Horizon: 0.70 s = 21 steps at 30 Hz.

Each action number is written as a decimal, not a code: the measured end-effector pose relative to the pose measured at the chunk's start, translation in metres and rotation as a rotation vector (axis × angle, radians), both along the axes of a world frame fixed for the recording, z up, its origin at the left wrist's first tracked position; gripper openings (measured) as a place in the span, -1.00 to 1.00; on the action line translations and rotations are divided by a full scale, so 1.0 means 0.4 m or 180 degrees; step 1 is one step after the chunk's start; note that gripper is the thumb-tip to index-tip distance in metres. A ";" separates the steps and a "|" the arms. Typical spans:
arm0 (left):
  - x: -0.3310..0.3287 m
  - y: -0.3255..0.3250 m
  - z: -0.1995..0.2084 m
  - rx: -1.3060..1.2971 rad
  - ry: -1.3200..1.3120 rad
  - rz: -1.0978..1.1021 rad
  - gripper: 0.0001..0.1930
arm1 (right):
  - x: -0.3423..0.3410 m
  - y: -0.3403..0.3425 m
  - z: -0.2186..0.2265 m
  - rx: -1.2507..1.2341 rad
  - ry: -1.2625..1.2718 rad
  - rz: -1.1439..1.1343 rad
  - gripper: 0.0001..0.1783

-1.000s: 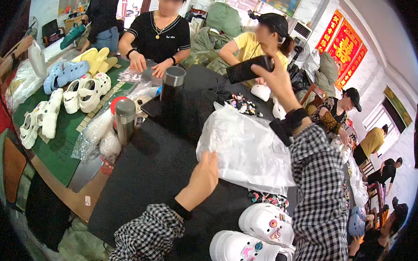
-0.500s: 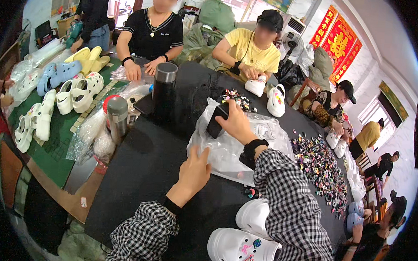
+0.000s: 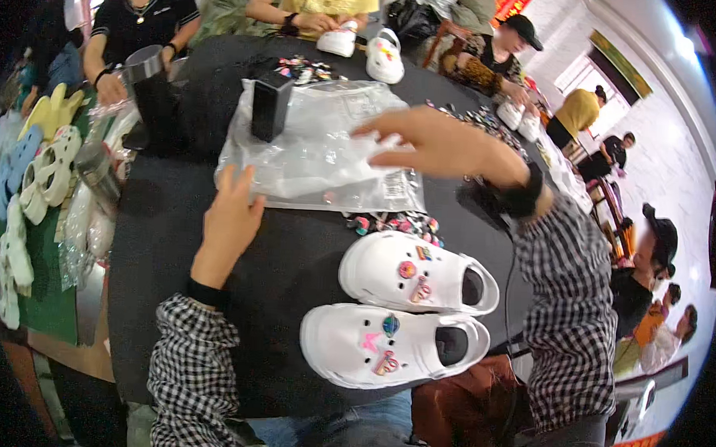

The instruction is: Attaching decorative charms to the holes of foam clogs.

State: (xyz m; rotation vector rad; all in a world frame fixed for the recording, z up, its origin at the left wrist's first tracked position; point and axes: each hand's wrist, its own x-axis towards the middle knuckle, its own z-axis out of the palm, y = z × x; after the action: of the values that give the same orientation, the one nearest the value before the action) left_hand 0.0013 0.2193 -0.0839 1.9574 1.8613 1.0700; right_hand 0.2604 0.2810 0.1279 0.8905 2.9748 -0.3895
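A clear plastic bag [image 3: 320,170] lies flat on the black tabletop, and a black box [image 3: 271,108] stands upright on its left part. My left hand [image 3: 230,226] is at the bag's near left corner, fingers apart and nothing in them; whether they touch the plastic I cannot tell. Over the bag's right side is my right hand [image 3: 445,143], slightly blurred, empty, with fingers stretched out and thumb apart. Just nearer to me sit two white clogs, the far one [image 3: 372,272] and the near one [image 3: 344,351], both with colourful charms on their toes.
Small colourful charms [image 3: 398,224] lie between bag and clogs, more [image 3: 305,71] beyond the bag. A dark flask [image 3: 152,95] and a steel cup [image 3: 96,172] stand left. Co-workers across the table handle white clogs [image 3: 338,39]. Several clogs [image 3: 36,177] rest on a green surface far left.
My right hand has let go of the black box, which now stands on the bag, and has moved right. The view has shifted, showing both white clogs fully.
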 end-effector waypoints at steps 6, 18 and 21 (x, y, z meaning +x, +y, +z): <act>0.038 -0.136 0.102 0.0385 0.0241 -0.0522 -0.55 | 0.297 -0.279 -0.047 -0.0447 0.0081 -0.0435 -0.62; 0.160 -0.616 0.163 -0.1123 0.0048 -0.0495 -0.24 | 0.373 -0.428 -0.230 -0.0332 0.0240 -0.0296 -0.47; 0.222 -0.641 0.168 -0.1857 -0.1259 -0.0505 -0.08 | 0.369 -0.387 -0.273 -0.0184 0.0394 0.0093 -0.56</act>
State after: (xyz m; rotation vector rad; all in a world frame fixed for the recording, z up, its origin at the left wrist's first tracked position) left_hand 0.0903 -0.0370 -0.0168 1.4099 1.5428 0.6937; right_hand 0.4080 0.1262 0.0189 0.8464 3.0657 -0.5462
